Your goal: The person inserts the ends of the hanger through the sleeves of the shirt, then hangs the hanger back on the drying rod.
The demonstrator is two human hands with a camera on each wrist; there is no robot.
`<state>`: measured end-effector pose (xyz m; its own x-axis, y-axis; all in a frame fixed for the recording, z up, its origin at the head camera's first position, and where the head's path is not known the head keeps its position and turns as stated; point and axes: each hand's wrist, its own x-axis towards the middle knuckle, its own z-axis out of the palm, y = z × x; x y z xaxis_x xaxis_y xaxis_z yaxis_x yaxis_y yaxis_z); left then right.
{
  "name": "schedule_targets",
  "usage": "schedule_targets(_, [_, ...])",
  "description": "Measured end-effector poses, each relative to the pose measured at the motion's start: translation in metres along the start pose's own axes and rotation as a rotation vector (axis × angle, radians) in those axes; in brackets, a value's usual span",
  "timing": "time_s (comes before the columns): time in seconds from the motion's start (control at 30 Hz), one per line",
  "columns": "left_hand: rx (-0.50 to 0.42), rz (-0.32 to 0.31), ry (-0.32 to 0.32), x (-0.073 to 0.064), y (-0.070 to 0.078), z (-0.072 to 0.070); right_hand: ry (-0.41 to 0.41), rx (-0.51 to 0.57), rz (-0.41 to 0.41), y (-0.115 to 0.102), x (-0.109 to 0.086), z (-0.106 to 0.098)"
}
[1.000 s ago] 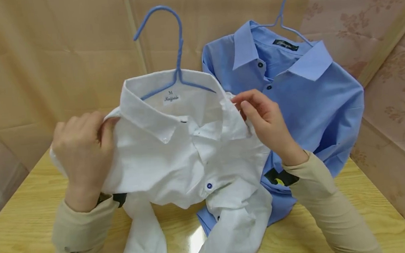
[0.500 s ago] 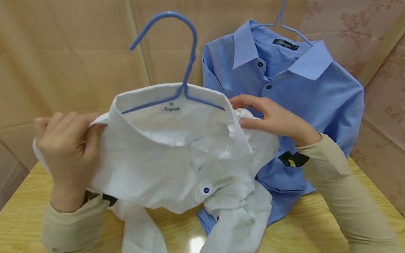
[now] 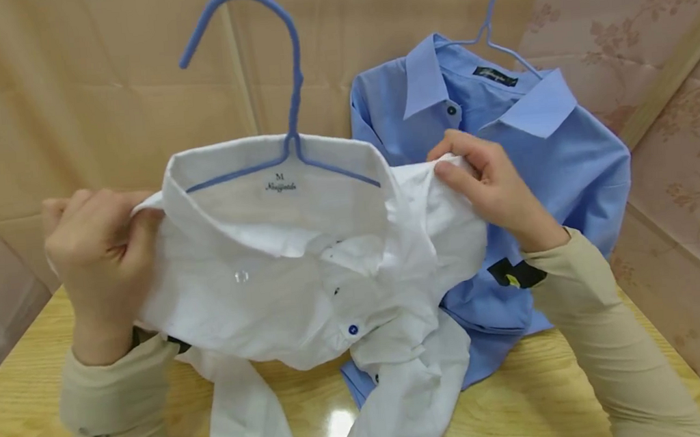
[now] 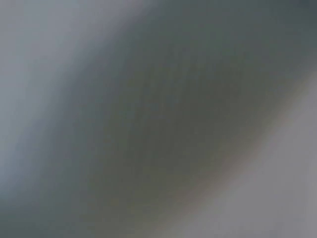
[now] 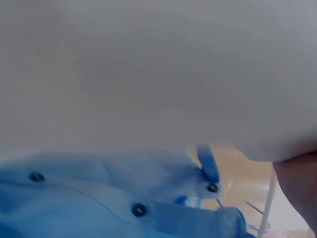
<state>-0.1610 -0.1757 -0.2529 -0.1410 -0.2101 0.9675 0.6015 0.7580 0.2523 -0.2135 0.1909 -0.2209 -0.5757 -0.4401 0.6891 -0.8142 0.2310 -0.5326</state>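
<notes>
A white button shirt is held up over the table, its collar spread around a blue hanger. The hanger's arms pass inside the neck, and its hook rises above the collar. My left hand grips the shirt's shoulder on the left, fingers curled over the cloth. On the other shoulder, my right hand pinches the fabric between thumb and fingers. The left wrist view is a dark blur. In the right wrist view, pale cloth fills the upper part, with the blue shirt below.
Behind on the right, a blue shirt is on another blue hanger, up against the cloth-covered wall. Both white sleeves hang down to the wooden table.
My right hand has shifted from beside the collar outward to the shoulder and now pinches it. My left hand has moved left with the cloth. The white shirt is spread wider; its hanger has tilted and shifted.
</notes>
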Motion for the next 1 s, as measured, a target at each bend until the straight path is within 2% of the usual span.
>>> schedule_targets(0.2, [0.036, -0.025, -0.015, 0.000, -0.002, -0.001, 0.268, -0.169, -0.163, -0.011, 0.012, -0.005])
schedule_targets(0.33, [0.075, -0.067, 0.000, -0.001, -0.001, -0.001, 0.461, -0.381, -0.221, -0.027, 0.020, -0.004])
schedule_targets(0.5, [0.108, -0.164, 0.078, -0.002, 0.004, -0.001, 0.763, -0.656, -0.283, -0.048, 0.025, -0.004])
schedule_targets(0.57, [0.101, -0.201, 0.123, -0.001, 0.005, -0.002, 0.823, -0.704, -0.301, -0.052, 0.024, -0.007])
schedule_targets(0.63, [0.089, -0.228, 0.172, 0.001, 0.006, -0.004, 0.812, -0.717, -0.306, -0.056, 0.024, -0.010])
schedule_targets(0.77, [0.060, -0.220, 0.227, 0.002, 0.004, -0.004, 0.679, -0.688, -0.242, -0.060, 0.021, -0.012])
schedule_targets(0.83, [0.068, -0.209, 0.214, 0.000, 0.003, -0.002, 0.615, -0.673, -0.198, -0.061, 0.019, -0.012])
schedule_targets(0.9, [0.078, -0.204, 0.191, -0.001, 0.002, -0.001, 0.554, -0.662, -0.189, -0.057, 0.018, -0.015])
schedule_targets(1.0, [0.092, -0.209, 0.165, -0.002, -0.002, 0.000, 0.418, -0.522, -0.183, -0.049, 0.017, -0.025])
